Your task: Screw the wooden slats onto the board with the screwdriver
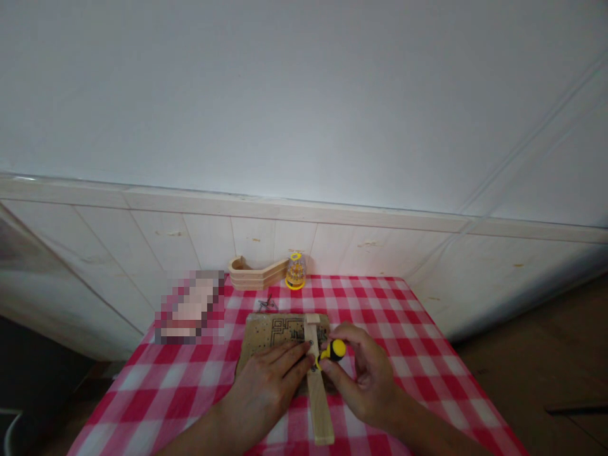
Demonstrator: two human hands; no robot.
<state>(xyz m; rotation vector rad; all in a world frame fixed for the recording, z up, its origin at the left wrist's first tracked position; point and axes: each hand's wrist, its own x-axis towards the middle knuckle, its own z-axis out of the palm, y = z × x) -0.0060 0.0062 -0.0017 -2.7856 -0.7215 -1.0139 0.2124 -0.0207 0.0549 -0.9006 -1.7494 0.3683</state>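
A pale wooden strip [320, 411] lies lengthwise across a worn brown board [260, 330] with dark printed lines. At the strip's far end sits a small wooden block [312, 318]. My left hand [268, 380] is laid flat, fingers stretched out, with its fingertips pressing on the strip. My right hand [368, 373] grips a stubby yellow-and-black screwdriver [335, 350] between thumb and fingers. The screwdriver's tip end is over the strip, close to my left fingertips. Small dark screw heads show in the wood there, partly covered by my fingers.
Behind the board lies a small pile of dark screws [267, 304]. Hook-shaped wooden pieces [251, 278] and a clear cone-shaped case with yellow parts [296, 272] stand by the wall. A blurred-out rectangular object [192, 307] lies at left on the checked tablecloth [403, 329].
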